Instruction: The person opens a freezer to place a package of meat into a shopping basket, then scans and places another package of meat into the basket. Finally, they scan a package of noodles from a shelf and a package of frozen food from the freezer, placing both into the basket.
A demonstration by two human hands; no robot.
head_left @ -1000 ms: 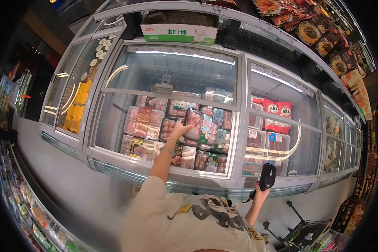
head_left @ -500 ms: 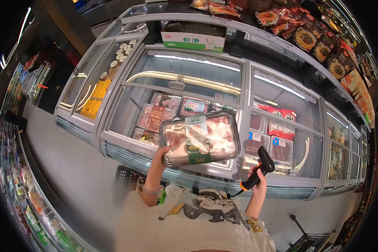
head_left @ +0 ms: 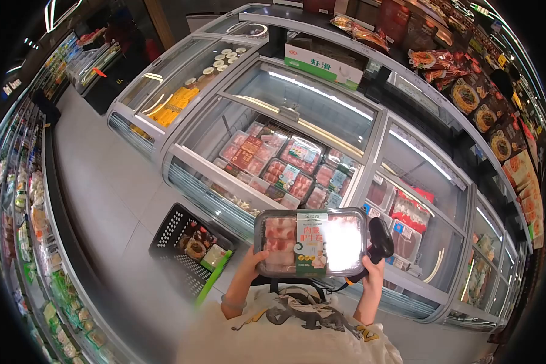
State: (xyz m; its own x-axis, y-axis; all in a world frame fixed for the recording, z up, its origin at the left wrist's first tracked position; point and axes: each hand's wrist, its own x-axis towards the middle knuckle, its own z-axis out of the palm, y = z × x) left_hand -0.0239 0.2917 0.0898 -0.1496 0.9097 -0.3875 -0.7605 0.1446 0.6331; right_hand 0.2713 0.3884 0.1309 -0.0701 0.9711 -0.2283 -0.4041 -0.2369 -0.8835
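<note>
A clear-lidded tray of sliced meat rolls (head_left: pixel 280 239) is held in front of my chest, its green and white label facing up and glare on its right half. My left hand (head_left: pixel 255 266) grips the tray's lower left edge, fingers closed, most of them behind it. My right hand (head_left: pixel 373 270) is closed around a black and orange barcode scanner (head_left: pixel 380 235), with the thumb side against the tray's right edge. Part of the scanner's grip is hidden by the hand and tray.
Beyond the tray stands a glass-topped chest freezer (head_left: pixel 224 156) with several meat packs (head_left: pixel 301 153) inside. On the floor at left is a black shopping basket (head_left: pixel 167 238) holding packaged food. A carton (head_left: pixel 321 63) sits on the freezer's back ledge. Stocked shelves (head_left: pixel 36 236) line the far left.
The tray has moved down and right and turned level, so its right edge now meets my right hand and the scanner. The view has shifted, bringing the basket into fuller sight.
</note>
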